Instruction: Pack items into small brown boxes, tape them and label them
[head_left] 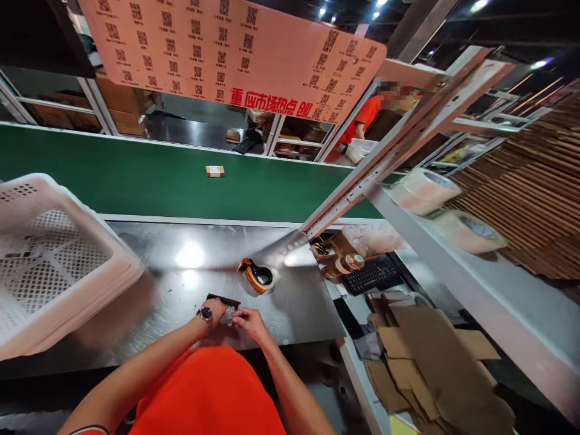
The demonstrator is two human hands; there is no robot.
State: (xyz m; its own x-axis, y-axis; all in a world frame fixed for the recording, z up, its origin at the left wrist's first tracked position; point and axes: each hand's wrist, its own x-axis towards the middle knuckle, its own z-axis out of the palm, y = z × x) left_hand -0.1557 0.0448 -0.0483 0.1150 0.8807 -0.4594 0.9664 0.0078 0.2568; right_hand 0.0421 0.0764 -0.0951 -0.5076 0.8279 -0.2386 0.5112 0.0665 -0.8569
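Note:
Near the front edge of the metal table, my left hand (218,310), with a watch on its wrist, is closed at a crumpled piece of clear plastic wrap (229,315). My right hand (252,324) pinches the right side of the same wrap between thumb and fingers. Directly behind it lies a small brown cardboard box (232,301), whose contents I cannot make out. Both hands partly cover the box and wrap. A tape dispenser (257,277) with an orange-and-black body rests farther back on the right.
A white perforated basket (113,257) stands at the left. Behind the table (158,302) runs a green conveyor belt (149,181) carrying a small parcel (215,171). Tape rolls (469,229) sit on the right shelf, above a keyboard (371,275) and flattened cardboard (435,350).

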